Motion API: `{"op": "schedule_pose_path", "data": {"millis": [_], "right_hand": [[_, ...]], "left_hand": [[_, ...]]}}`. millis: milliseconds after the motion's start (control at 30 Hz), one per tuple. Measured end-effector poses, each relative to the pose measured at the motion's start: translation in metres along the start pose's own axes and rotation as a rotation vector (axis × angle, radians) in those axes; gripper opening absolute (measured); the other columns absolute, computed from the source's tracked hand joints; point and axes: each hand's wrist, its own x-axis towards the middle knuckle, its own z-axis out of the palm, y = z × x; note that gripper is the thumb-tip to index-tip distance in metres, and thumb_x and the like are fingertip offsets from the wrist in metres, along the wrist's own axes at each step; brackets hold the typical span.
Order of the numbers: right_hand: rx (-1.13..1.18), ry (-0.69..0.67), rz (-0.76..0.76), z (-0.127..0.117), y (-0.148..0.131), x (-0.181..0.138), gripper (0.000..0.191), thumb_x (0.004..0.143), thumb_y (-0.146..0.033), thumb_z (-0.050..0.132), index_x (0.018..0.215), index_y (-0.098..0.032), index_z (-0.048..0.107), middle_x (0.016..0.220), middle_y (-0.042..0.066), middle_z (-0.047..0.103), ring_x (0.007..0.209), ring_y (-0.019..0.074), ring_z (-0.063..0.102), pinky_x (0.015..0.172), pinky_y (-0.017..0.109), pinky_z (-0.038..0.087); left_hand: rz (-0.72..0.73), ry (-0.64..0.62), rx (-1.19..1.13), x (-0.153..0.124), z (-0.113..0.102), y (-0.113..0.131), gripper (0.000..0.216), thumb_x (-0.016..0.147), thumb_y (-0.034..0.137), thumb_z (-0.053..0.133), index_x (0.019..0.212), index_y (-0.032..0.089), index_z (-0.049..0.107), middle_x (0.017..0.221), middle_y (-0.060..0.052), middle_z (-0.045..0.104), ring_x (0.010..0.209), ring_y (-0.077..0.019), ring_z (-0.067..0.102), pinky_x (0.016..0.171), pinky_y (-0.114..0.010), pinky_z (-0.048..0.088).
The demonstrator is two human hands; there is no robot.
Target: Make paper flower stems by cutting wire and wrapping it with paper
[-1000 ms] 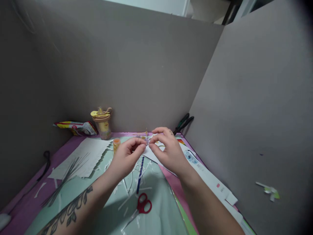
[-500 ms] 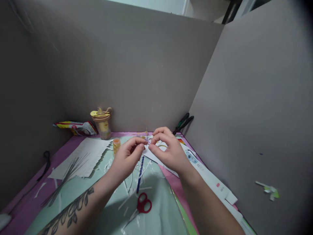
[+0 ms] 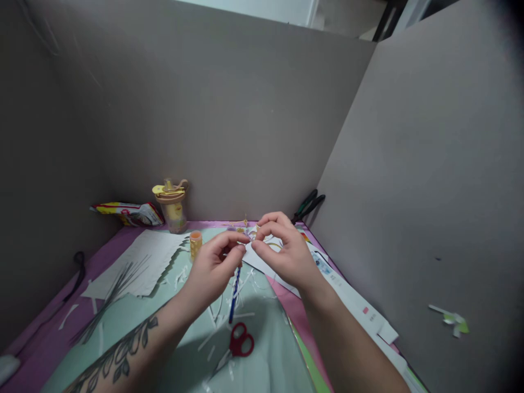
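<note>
Both my hands meet over the middle of the table, fingertips almost touching. With thumb and index finger close together, my left hand [image 3: 216, 261] is in a pinch; what it holds is too small to make out. My right hand [image 3: 286, 252] curves thumb and fingers into a ring, its tips just right of the left ones, around something tiny I cannot identify. Small purple and gold bits lie behind the fingertips, partly hidden. Below the hands are a blue twisted stick [image 3: 234, 297] and red-handled scissors [image 3: 241, 341].
An orange-topped small jar [image 3: 195, 245] stands left of my hands, a lidded cup [image 3: 174, 210] and a snack packet [image 3: 129, 213] behind it. Dark thin wires [image 3: 110, 297] lie across torn white paper [image 3: 126, 259]. Black-handled pliers [image 3: 309, 206] lean at the right corner. Paper scraps litter the mat.
Both hands shift very slightly, the right one a little to the right. The pinching poses stay nearly the same, and the things on the table keep their places.
</note>
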Motion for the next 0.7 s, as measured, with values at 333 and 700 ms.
{"op": "schedule_pose_path", "data": {"millis": [333, 700], "right_hand": [[0.012, 0.002, 0.044, -0.0002, -0.0013, 0.0007, 0.008, 0.073, -0.013, 0.06, 0.068, -0.019, 0.058, 0.093, 0.003, 0.054, 0.091, 0.0163, 0.056, 0.087, 0.033, 0.041], [0.03, 0.038, 0.099, 0.0029, 0.0017, 0.0016, 0.007, 0.074, -0.019, 0.062, 0.077, -0.022, 0.067, 0.103, 0.005, 0.059, 0.099, 0.019, 0.058, 0.091, 0.038, 0.042]], "left_hand": [[0.129, 0.018, 0.147, -0.0018, -0.0005, 0.0025, 0.015, 0.083, 0.023, 0.051, 0.086, 0.018, 0.064, 0.07, 0.0, 0.059, 0.054, -0.0081, 0.046, 0.047, -0.02, 0.036], [0.251, 0.071, 0.263, -0.0022, 0.0003, -0.002, 0.014, 0.085, 0.021, 0.05, 0.086, 0.019, 0.064, 0.072, -0.001, 0.059, 0.063, -0.0113, 0.052, 0.054, -0.021, 0.038]]}}
